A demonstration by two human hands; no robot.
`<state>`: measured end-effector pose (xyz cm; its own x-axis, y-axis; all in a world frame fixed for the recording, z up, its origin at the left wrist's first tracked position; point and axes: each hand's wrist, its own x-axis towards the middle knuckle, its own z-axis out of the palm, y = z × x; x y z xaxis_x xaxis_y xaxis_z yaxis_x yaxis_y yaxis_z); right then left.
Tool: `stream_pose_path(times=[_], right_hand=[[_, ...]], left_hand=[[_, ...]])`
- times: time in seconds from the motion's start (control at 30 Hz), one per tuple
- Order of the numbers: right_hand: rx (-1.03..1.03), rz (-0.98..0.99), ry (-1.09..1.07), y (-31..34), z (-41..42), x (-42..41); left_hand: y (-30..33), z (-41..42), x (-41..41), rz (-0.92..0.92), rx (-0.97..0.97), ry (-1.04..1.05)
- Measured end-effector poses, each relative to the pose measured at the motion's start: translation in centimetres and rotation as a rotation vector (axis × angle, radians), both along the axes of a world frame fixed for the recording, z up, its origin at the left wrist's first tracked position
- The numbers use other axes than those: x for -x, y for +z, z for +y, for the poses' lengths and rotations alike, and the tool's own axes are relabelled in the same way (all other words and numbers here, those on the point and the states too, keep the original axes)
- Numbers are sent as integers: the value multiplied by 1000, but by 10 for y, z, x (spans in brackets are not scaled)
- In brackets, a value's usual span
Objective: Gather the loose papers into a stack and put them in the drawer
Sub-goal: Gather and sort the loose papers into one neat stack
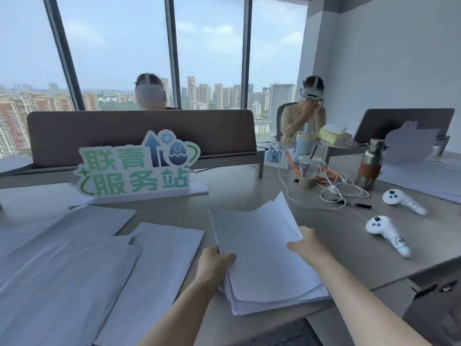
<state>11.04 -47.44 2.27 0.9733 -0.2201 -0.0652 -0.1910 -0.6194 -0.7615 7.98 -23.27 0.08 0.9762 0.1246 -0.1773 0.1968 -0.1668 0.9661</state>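
A: Head view: both hands are on the paper stack (262, 260), which lies at the near table (249, 186) edge, its lower corner just over the lip.

B: Grip?

A: Left hand (215, 261) holds the stack's left edge, thumb on top, fingers hidden under or behind the sheets. Right hand (308, 243) holds the right edge the same way, thumb across the top sheet. One on each side, likely to square the edges and keep the sheets from sliding.

B: Squared yet?

A: No. Far corners fan out, one sheet pokes up past the rest, and near edges are stepped.

B: Anything left to gather?

A: Yes. Loose sheets (82, 270) are still spread on the table to the left, overlapping, apart from the stack. So gathering looks partly done.

B: Drawer?

A: Cannot tell. A dark unit (434, 303) sits below the table at lower right; it could be the drawer, but the picture doesn't settle it.

B: Hazards?

A: Two white controllers (388, 233) lie to the right, well apart from the stack. A cup (308, 171), cables (334, 186) and a metal bottle (370, 166) sit farther back. The sign (137, 166) stands behind the loose sheets. None is touching the paper.

B: Next?

A: Probably pull the left sheets in, tap the edges flush, and lift with both hands.
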Motion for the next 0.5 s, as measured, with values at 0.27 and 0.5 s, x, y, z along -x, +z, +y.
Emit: stream_pose_path(times=[0.27, 0.5], right_hand=[[426, 79, -73, -5, 7, 4], [608, -83, -67, 1, 40, 12]], left_hand=[[-4, 11, -2, -6, -255, 18], [-2, 26, 6, -31, -353, 30]])
